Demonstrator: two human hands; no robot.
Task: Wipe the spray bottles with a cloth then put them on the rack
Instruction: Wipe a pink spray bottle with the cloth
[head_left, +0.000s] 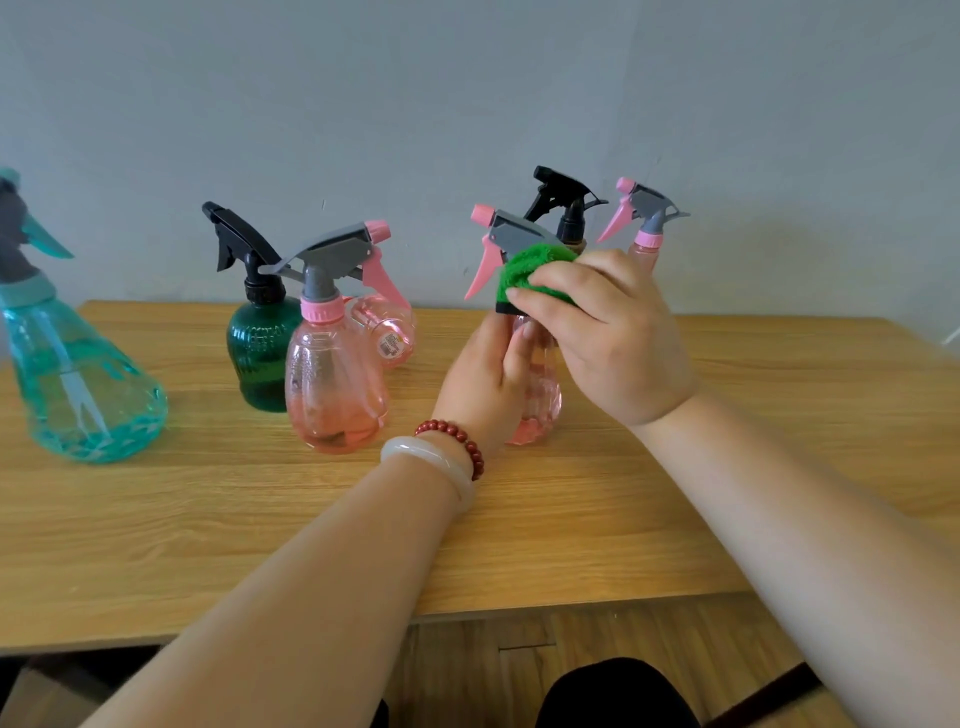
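The person holds a clear pink spray bottle upright near the middle of the bench, its rounded base low against the wood; whether it rests there cannot be told. The bottle is see-through and bulbous, topped by a grey sprayer head with a pink nozzle and a pink trigger pointing left. The left hand wraps its fingers round the bottle's body from the near side. The right hand has its fingers clenched on a green cloth, pressing it against the bottle's neck just below the sprayer head. To the left stand a second pink bottle, a dark green bottle with a black trigger, and a teal bottle at the frame's edge. A third pink bottle lies on its side behind them.
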